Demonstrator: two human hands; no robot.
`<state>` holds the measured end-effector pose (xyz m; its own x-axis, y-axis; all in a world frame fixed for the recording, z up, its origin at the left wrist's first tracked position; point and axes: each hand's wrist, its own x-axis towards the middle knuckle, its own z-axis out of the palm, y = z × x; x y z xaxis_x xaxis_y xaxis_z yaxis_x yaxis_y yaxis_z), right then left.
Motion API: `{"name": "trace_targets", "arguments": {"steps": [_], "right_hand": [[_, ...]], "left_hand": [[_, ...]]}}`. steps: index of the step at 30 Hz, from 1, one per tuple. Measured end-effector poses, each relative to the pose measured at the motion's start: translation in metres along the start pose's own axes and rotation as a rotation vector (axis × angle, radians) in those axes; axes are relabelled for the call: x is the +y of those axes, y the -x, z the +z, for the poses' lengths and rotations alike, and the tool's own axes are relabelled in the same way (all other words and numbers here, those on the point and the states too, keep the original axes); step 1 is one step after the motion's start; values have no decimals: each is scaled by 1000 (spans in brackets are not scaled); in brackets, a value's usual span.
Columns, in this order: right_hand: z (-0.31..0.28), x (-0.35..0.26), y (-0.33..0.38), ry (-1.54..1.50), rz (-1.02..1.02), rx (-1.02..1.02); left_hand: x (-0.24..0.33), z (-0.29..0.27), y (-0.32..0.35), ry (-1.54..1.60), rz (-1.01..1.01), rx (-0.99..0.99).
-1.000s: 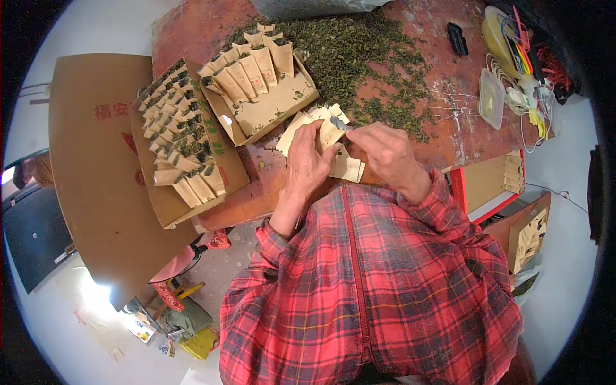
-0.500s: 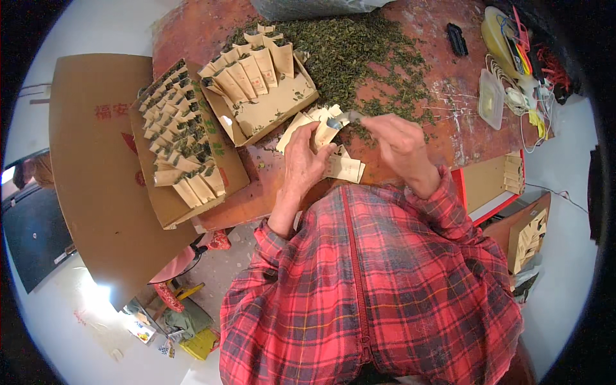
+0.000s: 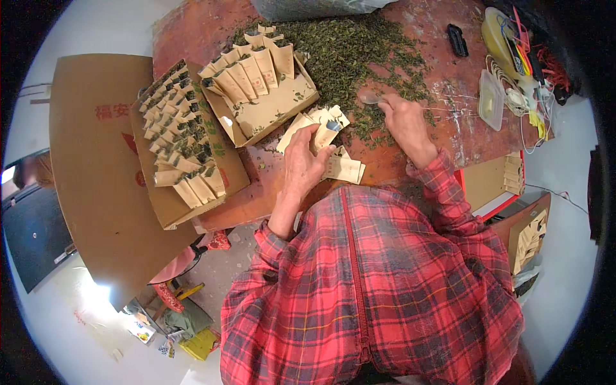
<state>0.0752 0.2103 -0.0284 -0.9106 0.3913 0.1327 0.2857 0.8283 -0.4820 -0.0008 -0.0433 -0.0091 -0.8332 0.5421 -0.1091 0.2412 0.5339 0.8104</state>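
My left hand (image 3: 301, 158) is closed around a small brown paper bag (image 3: 325, 136), its mouth spread and facing up. More flat paper bags (image 3: 346, 168) lie beneath and beside it on the table. In my right hand (image 3: 409, 126) is a spoon (image 3: 369, 97) with a pale, rounded bowl; its handle is mostly hidden by my fingers. The spoon's bowl is at the near edge of a heap of dried green leaves (image 3: 359, 58), apart from the bag.
Left of my hands, an open cardboard box (image 3: 269, 125) holds several upright filled bags. A second carton (image 3: 234, 183) is packed with rows of them. A black clip-like object (image 3: 457, 40), a clear plastic container (image 3: 491, 99) and cords lie at the right.
My right hand has moved away from the bag's mouth, to the right and farther off, taking the spoon to the leaves. My left hand has stayed on the bag.
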Motion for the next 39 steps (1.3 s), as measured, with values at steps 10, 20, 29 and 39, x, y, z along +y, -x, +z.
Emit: {"name": "trace_targets", "arguments": {"steps": [10, 20, 29, 39], "right_hand": [[54, -17, -31, -231, -35, 77], [34, -28, -35, -891, 468, -101], [-1, -38, -31, -933, 433, -75], [-47, -61, -13, -916, 329, -69]], "left_hand": [[2, 6, -3, 31, 0, 4], [5, 4, -8, -1, 4, 16], [8, 4, -18, 51, -40, 31], [10, 12, -26, 49, 14, 102]]}}
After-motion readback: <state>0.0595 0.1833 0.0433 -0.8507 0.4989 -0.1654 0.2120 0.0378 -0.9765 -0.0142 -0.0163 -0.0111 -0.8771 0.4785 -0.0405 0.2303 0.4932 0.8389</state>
